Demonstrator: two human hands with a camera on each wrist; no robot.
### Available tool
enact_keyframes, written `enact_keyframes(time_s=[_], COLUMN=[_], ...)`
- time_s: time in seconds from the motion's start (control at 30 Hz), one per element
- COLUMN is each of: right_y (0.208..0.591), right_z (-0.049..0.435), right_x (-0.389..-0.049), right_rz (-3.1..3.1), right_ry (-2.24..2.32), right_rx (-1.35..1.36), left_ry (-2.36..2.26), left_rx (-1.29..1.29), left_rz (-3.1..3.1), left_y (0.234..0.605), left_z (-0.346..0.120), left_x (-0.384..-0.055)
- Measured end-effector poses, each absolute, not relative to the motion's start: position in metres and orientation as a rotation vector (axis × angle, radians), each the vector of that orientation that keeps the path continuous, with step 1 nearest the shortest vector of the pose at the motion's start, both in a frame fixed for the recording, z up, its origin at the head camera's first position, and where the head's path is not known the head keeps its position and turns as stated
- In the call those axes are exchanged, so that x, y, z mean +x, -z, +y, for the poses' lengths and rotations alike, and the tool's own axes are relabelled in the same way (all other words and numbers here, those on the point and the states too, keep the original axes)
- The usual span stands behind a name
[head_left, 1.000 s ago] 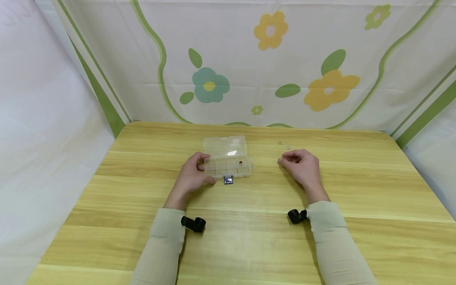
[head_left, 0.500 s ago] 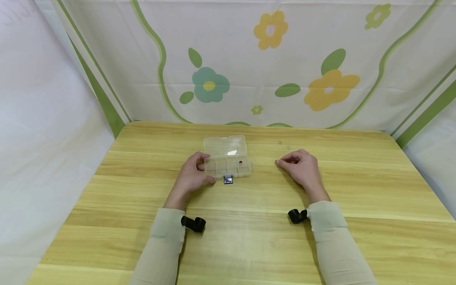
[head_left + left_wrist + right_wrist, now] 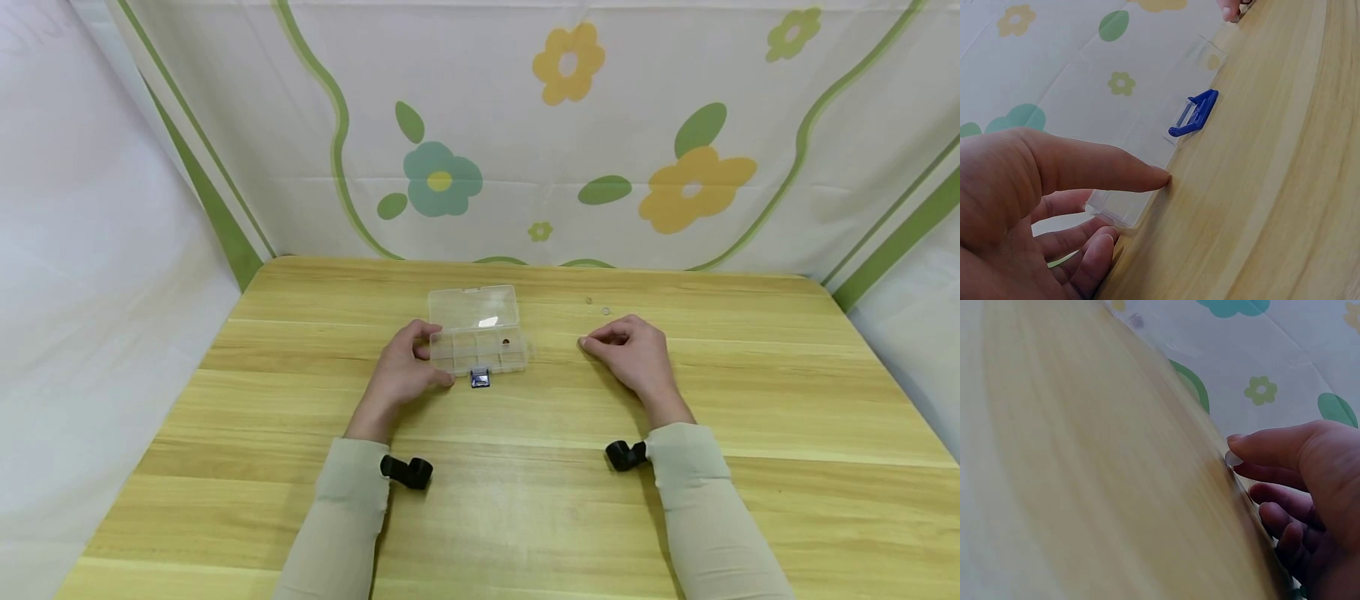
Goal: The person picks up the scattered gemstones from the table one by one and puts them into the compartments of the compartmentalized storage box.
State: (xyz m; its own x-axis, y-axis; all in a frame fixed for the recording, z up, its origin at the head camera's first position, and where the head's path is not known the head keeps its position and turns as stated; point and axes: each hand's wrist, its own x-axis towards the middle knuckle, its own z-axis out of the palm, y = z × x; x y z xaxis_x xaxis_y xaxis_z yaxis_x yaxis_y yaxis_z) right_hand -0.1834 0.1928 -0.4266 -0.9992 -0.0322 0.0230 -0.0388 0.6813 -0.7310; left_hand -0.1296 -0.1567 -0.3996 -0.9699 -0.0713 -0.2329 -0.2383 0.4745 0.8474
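Left of the head view's centre, your left hand (image 3: 403, 367) grips a clear compartment box (image 3: 466, 341); right of centre, your right hand (image 3: 633, 354) pinches a whitish piece (image 3: 1234, 459), its shape partly covered.

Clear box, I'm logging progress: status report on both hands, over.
Left hand grips clear box by left end, lid open. Right hand pinches small pale piece, apart from box. No obstruction seen between them.
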Motion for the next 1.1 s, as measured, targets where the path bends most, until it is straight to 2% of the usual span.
enact_keyframes(time_s=[0.37,0.8,1.1], right_y=[0.429,0.417,0.418], right_z=[0.19,0.182,0.171], right_x=[-0.184,-0.18,-0.179], right_rz=[-2.857,-2.83,-2.832], right_ry=[-1.263,-1.441,-1.439], right_rx=[0.068,-0.048,0.007], left_ry=[-1.503,-1.494,-1.493], left_rx=[-0.268,-0.269,-0.274], left_rz=[2.551,2.555,2.554], left_y=[0.4,0.4,0.4], left_z=[-0.158,-0.157,-0.158], left_x=[-0.129,-0.129,-0.129])
